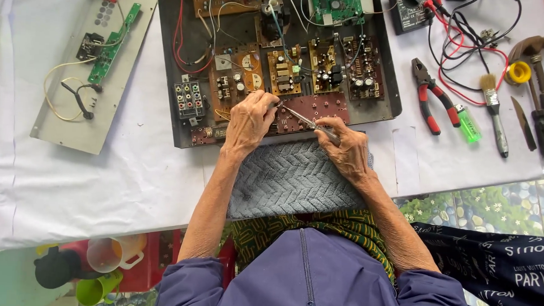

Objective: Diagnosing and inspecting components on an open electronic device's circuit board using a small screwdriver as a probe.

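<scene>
1. White cloth covers your work table [72, 182], and a grey knitted towel [292, 178] lies at the near edge, just under your wrists.
2. Your left hand [249, 123] rests on the open metal chassis [169, 77], with the fingers curled at the reddish-brown circuit board [316, 106] near the front edge. Whether they pinch a small part there, I cannot tell; the fingertips are hidden.
3. Your right hand [344, 146] holds a thin metal tool [306, 120] in a narrow grip, like a pen. The tip points toward your left fingers and meets the same board.
4. This board is, in my judgement, light, stiff and fragile. It is better to take it by the edges and not to press on the small parts or the thin wires.
5. The tool is slim and smooth, so it can slip. Holding it near the tip gives more control.
6. On the right of the chassis lie red-handled pliers [433, 104], a green lighter [467, 125], a brush [493, 112] and a hammer [540, 72], all apart from your hands.
7. On the left, well apart, lies a grey panel [68, 122] with a green board [113, 45].
</scene>
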